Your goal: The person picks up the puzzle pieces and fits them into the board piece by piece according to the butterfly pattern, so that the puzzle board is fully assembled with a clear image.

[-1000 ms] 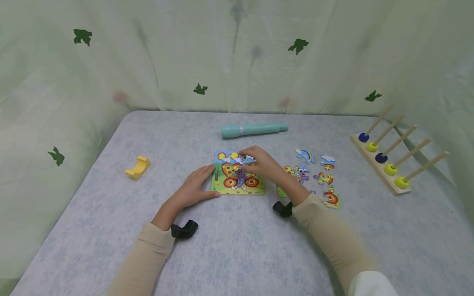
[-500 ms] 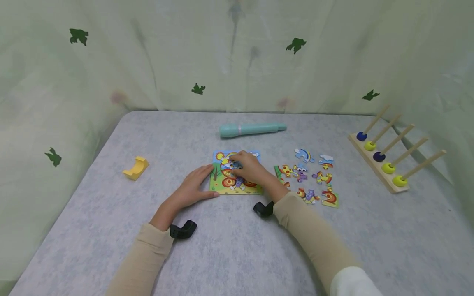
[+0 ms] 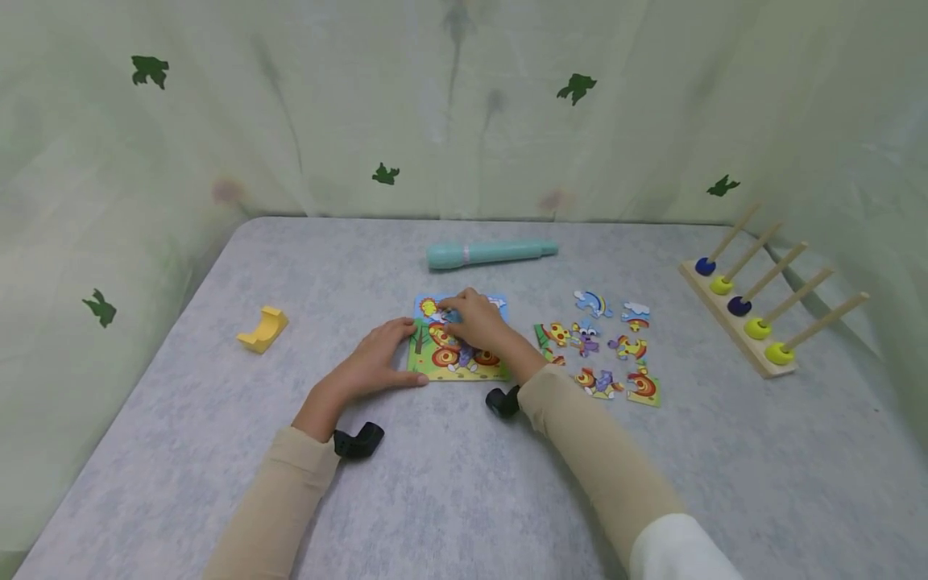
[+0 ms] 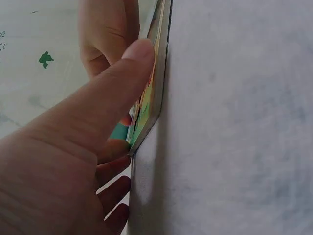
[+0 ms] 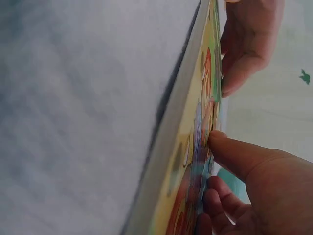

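A picture puzzle board (image 3: 453, 371) with a butterfly, a sun and a tree lies flat on the table in the head view. My left hand (image 3: 370, 362) rests along its left side, fingers extended near the edge and thumb at the front-left corner. Over the board's upper middle, my right hand (image 3: 482, 324) pinches a bluish puzzle piece (image 3: 449, 316) between thumb and fingers, low against the surface. Fingers cover most of that piece. In the right wrist view, the right thumb (image 5: 234, 152) touches the printed surface of the board.
Several loose puzzle pieces (image 3: 585, 338) lie right of the board. A teal tapered tube (image 3: 493, 254) lies behind it. At far right stands a wooden peg rack (image 3: 739, 318) with blue and yellow beads; a yellow curved block (image 3: 264, 329) sits at left.
My right hand has shifted left across the board with the piece, uncovering more loose pieces on the right. My left hand has stayed at the board's left side.
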A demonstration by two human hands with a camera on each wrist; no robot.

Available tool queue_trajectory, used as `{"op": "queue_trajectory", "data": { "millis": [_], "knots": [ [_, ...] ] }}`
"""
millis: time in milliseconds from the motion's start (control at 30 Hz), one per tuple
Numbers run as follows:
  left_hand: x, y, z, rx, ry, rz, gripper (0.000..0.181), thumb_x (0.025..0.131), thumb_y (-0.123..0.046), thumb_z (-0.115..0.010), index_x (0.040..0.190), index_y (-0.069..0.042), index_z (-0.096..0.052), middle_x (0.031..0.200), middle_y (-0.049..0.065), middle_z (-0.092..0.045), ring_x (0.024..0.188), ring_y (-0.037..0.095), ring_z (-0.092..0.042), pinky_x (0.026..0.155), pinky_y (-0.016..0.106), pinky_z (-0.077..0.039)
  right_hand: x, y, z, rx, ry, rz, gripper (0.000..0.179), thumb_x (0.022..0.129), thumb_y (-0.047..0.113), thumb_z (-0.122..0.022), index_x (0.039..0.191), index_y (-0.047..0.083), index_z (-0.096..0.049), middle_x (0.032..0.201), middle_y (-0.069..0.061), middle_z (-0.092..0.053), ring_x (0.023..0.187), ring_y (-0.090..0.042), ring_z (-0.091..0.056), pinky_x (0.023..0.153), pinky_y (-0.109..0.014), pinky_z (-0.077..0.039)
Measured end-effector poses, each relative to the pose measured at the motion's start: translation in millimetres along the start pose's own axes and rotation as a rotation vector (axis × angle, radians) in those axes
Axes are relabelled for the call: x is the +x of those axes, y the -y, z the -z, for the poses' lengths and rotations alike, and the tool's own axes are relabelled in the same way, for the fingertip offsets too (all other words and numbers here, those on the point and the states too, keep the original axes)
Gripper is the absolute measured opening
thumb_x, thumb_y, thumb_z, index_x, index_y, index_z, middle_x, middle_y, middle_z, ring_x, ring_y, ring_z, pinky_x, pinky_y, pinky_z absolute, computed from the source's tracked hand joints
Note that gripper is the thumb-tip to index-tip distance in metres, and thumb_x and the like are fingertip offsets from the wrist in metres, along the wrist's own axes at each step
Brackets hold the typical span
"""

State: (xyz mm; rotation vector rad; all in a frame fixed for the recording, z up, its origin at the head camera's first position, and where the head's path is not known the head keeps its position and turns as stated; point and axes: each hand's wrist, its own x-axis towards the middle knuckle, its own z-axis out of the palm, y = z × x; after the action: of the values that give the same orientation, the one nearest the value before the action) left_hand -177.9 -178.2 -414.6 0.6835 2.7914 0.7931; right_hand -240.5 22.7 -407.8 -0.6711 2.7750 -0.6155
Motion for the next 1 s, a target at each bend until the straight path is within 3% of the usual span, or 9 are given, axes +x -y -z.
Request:
{"op": "queue_trajectory", "data": {
  "millis": [133, 400, 600, 700, 833, 1000],
  "knots": [
    [6.7, 2.6, 1.1, 0.019, -0.013, 0.003, 0.090, 0.068, -0.052, -0.072, 0.134, -0.001, -0.037, 0.135, 0.017, -0.035, 0.125, 0.033, -0.028, 0.100, 0.049, -0.022, 3.2, 1.8, 0.9, -0.002, 0.001, -0.039, 0.047, 0.088, 0.032, -0.057, 0.134, 0.027, -0.045, 0.119, -0.007, -0.044, 0.101, -0.021, -0.044, 0.080, -0.036, -0.038],
    [13.8, 1.9, 3.9, 0.093, 0.028, 0.012, 0.094, 0.067, -0.059, -0.068, 0.141, -0.015, -0.031, 0.130, 0.013, -0.034, 0.116, 0.031, -0.031, 0.094, 0.051, -0.023, 5.6, 6.1, 1.2, -0.074, -0.004, -0.067, 0.046, 0.090, 0.033, -0.054, 0.134, 0.031, -0.043, 0.115, -0.007, -0.045, 0.092, -0.019, -0.044, 0.071, -0.034, -0.039],
    [13.0, 3.2, 4.3, 0.112, 0.027, 0.014, 0.095, 0.067, -0.060, -0.067, 0.142, -0.016, -0.030, 0.127, 0.013, -0.034, 0.112, 0.029, -0.032, 0.092, 0.050, -0.023, 6.3, 9.3, 2.2, -0.070, 0.018, -0.063, 0.050, 0.089, 0.037, -0.054, 0.136, 0.030, -0.040, 0.119, -0.008, -0.043, 0.098, -0.022, -0.045, 0.077, -0.038, -0.039],
    [13.1, 5.2, 3.5, 0.133, 0.024, 0.010, 0.095, 0.067, -0.063, -0.065, 0.142, -0.016, -0.030, 0.127, 0.013, -0.035, 0.112, 0.029, -0.032, 0.092, 0.049, -0.024, 3.3, 8.8, 5.8, 0.029, 0.045, -0.049, 0.056, 0.088, 0.037, -0.055, 0.139, 0.025, -0.036, 0.126, -0.010, -0.039, 0.110, -0.025, -0.042, 0.086, -0.043, -0.037],
    [13.8, 6.4, 2.8, 0.143, 0.023, 0.014, 0.096, 0.066, -0.065, -0.064, 0.142, -0.017, -0.029, 0.128, 0.012, -0.034, 0.114, 0.028, -0.032, 0.092, 0.049, -0.024, -9.3, 4.1, 18.0, 0.247, 0.062, 0.012, 0.061, 0.088, 0.034, -0.057, 0.141, 0.016, -0.032, 0.135, -0.013, -0.032, 0.121, -0.027, -0.035, 0.094, -0.044, -0.034],
    [13.5, 6.4, 2.5, 0.134, 0.024, 0.028, 0.097, 0.066, -0.064, -0.065, 0.142, -0.017, -0.029, 0.130, 0.012, -0.034, 0.117, 0.029, -0.030, 0.094, 0.049, -0.022, -38.5, -10.2, 48.3, 0.370, -0.062, 0.102, 0.061, 0.087, 0.029, -0.060, 0.139, 0.012, -0.033, 0.136, -0.010, -0.034, 0.121, -0.026, -0.036, 0.094, -0.043, -0.034]
  ]
}}
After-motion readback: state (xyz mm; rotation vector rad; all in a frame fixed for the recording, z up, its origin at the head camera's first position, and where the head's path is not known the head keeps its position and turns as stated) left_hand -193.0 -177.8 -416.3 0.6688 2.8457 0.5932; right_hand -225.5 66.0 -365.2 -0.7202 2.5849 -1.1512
